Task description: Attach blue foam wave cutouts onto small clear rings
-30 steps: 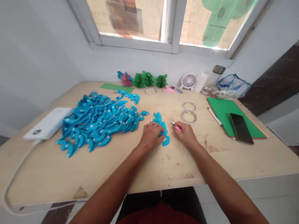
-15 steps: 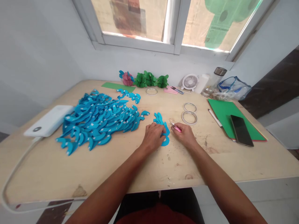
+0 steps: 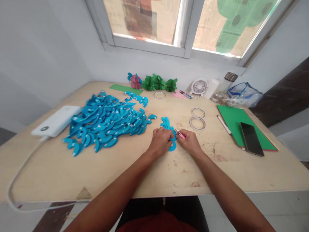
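Observation:
My left hand lies on a small stack of blue curved paper cutouts on the wooden table, fingers curled and pressing the stack down. My right hand is closed round a pair of pink tweezers, whose tip touches the blue stack right beside my left fingers. The two hands are almost touching. To the left spreads a big heap of the same blue cutouts, each with small white tape squares.
A white power bank with its cable lies at the left. Tape rings, a pen, a green folder with a black phone, a small fan, a bottle and green paper ornaments stand toward the back and right.
My right hand has moved left with the tweezers until their tip reaches the blue stack under my left hand. The camera has shifted slightly.

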The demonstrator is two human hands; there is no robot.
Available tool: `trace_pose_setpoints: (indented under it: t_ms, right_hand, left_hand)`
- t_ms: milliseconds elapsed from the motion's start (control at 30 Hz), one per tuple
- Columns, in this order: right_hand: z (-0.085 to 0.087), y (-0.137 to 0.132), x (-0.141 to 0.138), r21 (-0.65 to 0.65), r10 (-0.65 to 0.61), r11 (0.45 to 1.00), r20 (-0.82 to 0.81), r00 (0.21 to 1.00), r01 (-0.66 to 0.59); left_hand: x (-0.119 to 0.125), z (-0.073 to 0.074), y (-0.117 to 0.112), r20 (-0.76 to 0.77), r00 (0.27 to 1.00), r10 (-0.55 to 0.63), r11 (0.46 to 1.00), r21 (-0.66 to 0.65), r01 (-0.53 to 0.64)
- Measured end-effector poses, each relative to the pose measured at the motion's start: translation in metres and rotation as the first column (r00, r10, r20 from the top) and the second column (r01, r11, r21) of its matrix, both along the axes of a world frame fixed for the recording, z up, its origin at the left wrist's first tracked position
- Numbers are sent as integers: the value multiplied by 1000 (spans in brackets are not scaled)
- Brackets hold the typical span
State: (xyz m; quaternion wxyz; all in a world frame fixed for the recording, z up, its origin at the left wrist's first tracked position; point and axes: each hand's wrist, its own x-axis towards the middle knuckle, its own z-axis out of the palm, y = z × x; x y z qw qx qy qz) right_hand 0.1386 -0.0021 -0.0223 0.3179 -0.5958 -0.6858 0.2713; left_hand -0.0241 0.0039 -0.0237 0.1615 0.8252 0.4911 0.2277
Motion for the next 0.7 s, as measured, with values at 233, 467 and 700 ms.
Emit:
trace_pose_setpoints:
  t_ms: [233, 467, 700]
  right_hand:
    - [-1, 1, 2, -58, -20, 998, -142, 990, 12]
    - [-3, 2, 2, -136, -37, 991, -377, 926, -16]
    - [0, -1, 1, -28, 7, 1000, -265, 964, -15]
  left_hand:
    - [-4, 6, 2, 124, 990, 68, 998, 5, -69]
    - [-6, 13, 2, 464, 872, 154, 979, -192, -71]
    - [0, 17, -2, 652, 735, 185, 943, -329, 54]
